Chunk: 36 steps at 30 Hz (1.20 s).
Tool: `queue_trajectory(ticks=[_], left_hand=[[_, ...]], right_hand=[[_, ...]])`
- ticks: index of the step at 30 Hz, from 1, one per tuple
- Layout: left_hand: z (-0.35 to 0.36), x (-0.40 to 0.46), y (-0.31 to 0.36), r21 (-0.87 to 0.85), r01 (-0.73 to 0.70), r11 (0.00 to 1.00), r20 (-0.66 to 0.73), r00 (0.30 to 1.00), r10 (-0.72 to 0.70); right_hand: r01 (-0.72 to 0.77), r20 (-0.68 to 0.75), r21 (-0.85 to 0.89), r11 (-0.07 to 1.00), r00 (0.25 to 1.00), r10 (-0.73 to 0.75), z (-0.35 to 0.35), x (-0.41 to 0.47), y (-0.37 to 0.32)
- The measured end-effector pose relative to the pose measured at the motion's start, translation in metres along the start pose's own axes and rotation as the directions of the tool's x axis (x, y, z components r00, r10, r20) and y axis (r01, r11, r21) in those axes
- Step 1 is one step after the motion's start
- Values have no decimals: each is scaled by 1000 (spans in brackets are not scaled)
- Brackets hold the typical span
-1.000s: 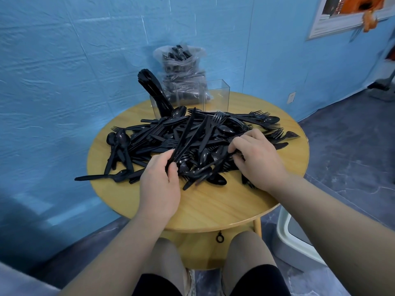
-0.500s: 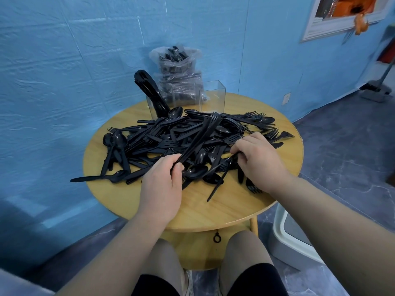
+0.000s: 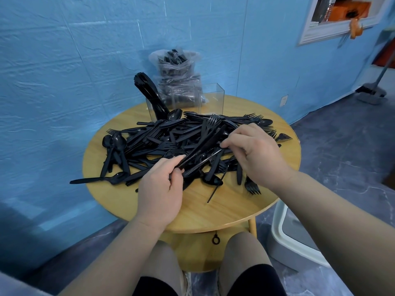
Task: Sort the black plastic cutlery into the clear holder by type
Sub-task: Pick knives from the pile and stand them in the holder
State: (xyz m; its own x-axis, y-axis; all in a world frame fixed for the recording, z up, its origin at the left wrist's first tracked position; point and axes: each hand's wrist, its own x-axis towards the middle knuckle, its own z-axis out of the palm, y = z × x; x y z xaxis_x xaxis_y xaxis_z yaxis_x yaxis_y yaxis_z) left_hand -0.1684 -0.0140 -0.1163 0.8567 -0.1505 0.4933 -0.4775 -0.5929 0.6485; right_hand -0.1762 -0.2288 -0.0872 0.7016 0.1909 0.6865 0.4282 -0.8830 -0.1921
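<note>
A heap of black plastic cutlery (image 3: 166, 144), forks, knives and spoons mixed, covers the round wooden table (image 3: 230, 208). My left hand (image 3: 160, 186) grips a small bundle of forks (image 3: 205, 142) by their handles, tines pointing up and away. My right hand (image 3: 254, 152) pinches one black piece (image 3: 210, 155) at the pile's right side, next to that bundle. The clear holder (image 3: 211, 99) stands at the table's far edge; its left compartment holds a bunch of black cutlery (image 3: 149, 92) leaning left, and its right compartment looks empty.
A clear plastic bag (image 3: 177, 75) of more black cutlery sits behind the holder against the blue wall. A thin black stick (image 3: 214, 191) lies on the table's near part. A white bin (image 3: 295, 238) stands on the floor to the right, a broom (image 3: 372, 90) farther off.
My left hand has lifted its bundle of forks a little out of the pile. My right hand moved up and left, from the pile's near right edge to a piece beside the bundle.
</note>
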Motion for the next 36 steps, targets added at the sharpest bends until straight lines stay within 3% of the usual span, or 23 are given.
queue_trajectory(ticks=[3,9,12,16,22,25,28,31,36], left_hand=[[1,-1,-1,22,-47,999,15,999,47],[1,-1,-1,59,-132,989,16,991,131],[0,-2,-1,48,-126,991,1,992,126],[1,-2,-3,65,-141,988,16,990,141],[-1,-4,3,66,-205,977,129,972,195],[2,-4,4,143,-210,967,169,968,186],[3,-3,7,182,-156,971,195,973,120],[5,-3,10,221,-151,963,223,970,101],[4,-6,13,246,-143,959,257,963,77]], right_hand=[[11,20,-40,999,1000,-11,1,-1,-1],[-44,8,57,997,999,43,-3,4,-12],[-200,-9,102,975,979,202,-3,4,-15],[-418,104,109,902,907,408,-7,4,-13],[-324,63,167,931,946,318,-9,-1,-19],[-403,-18,171,899,911,411,-21,-13,0],[-465,151,-7,885,875,461,-32,-40,16],[-385,377,-32,923,850,367,-30,-57,10],[-225,476,-26,974,854,210,-16,-51,1]])
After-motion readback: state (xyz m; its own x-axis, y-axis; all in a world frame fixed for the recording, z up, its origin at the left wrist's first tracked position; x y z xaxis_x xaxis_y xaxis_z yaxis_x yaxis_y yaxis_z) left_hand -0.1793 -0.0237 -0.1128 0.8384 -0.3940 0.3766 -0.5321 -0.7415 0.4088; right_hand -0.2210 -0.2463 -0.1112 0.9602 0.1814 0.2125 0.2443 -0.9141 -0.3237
